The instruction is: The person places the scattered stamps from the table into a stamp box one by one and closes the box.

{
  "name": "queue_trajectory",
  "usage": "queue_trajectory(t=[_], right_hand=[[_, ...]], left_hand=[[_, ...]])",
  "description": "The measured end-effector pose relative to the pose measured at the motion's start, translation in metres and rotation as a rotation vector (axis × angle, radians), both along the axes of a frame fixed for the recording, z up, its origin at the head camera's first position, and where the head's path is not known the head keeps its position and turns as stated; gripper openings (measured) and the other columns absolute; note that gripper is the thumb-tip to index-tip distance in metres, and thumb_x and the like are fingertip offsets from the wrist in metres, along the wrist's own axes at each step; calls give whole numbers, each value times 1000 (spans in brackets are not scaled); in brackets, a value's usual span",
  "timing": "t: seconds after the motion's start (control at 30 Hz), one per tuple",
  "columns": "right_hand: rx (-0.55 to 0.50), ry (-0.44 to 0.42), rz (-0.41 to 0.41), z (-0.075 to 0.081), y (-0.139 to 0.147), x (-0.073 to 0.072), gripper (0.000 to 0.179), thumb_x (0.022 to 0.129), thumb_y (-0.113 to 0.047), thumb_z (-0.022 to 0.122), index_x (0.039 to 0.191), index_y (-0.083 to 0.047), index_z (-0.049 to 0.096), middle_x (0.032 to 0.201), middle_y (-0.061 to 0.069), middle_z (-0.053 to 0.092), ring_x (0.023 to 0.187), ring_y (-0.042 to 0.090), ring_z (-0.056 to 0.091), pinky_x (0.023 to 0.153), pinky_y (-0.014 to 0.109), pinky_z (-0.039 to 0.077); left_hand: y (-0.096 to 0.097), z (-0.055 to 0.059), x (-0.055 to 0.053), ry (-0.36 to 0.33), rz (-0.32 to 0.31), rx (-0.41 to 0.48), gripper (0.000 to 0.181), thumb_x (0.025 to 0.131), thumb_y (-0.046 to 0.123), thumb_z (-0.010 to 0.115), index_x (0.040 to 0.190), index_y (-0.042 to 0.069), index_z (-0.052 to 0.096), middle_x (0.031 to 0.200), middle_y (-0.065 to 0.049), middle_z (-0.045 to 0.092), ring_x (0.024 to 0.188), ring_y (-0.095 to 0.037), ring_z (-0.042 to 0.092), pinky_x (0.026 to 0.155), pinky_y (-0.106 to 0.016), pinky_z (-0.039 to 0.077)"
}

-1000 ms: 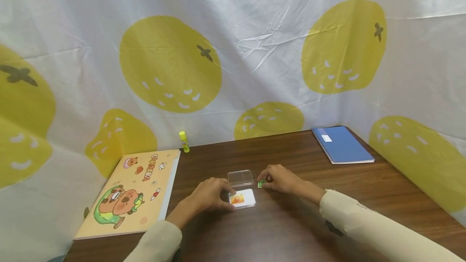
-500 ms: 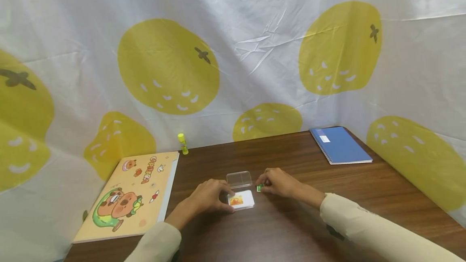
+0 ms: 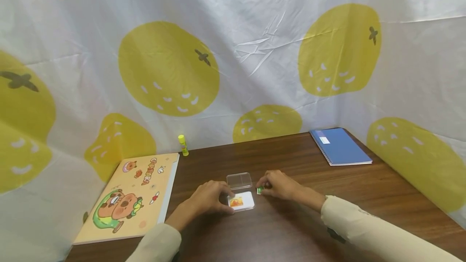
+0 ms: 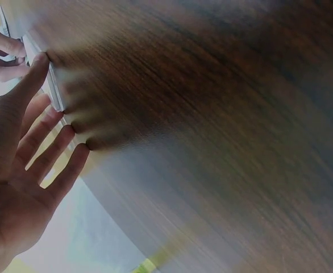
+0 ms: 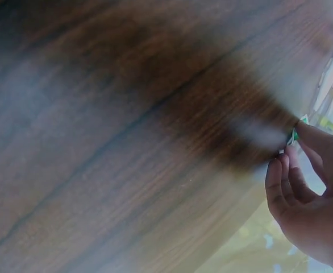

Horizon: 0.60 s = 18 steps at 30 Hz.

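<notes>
A shallow clear plastic case point(image 3: 242, 210) sits on the wooden table, with white cards point(image 3: 247, 199) inside; an orange picture marks the top one. My left hand point(image 3: 209, 196) grips the left end of this case, thumb at its near edge and index finger at its far edge. In the left wrist view the other fingers point(image 4: 51, 152) extend past the case, their tips at the table. Just beyond the case lies a clear lid point(image 3: 239, 180). To its right, my right hand point(image 3: 279, 185) pinches a small green-and-white card-like piece point(image 3: 259, 190) close to the table; fingers hide part of it.
An orange capybara folder point(image 3: 127, 197) covers the table's left side. A yellow glue stick point(image 3: 183, 145) stands at the back edge, and a blue spiral notebook point(image 3: 340, 146) lies at the back right. A fruit-patterned curtain point(image 3: 233, 72) hangs behind the table.
The whole head view has shifted slightly. My right hand keeps its pinch on the green piece, its fingers changing position a little. My left hand stays at the case.
</notes>
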State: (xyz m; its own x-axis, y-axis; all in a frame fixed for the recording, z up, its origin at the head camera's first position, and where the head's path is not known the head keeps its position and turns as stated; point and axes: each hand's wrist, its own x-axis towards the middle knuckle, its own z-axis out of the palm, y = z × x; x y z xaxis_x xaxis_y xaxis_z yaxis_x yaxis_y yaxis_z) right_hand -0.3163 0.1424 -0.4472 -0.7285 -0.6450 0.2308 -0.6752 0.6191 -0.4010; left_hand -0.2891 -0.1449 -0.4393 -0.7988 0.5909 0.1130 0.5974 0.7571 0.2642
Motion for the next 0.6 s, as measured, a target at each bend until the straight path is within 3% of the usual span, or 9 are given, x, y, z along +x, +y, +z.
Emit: queue_trajectory(t=[0.6], right_hand=[[-7, 11, 22, -2, 1, 3, 15, 89, -7, 81, 104, -7, 80, 93, 5, 68, 83, 16, 65, 72, 23, 55]], left_hand=[[0, 0, 0, -6, -4, 4, 45, 74, 43, 93, 111, 20, 82, 122, -1, 73, 113, -24, 68, 92, -48, 56]])
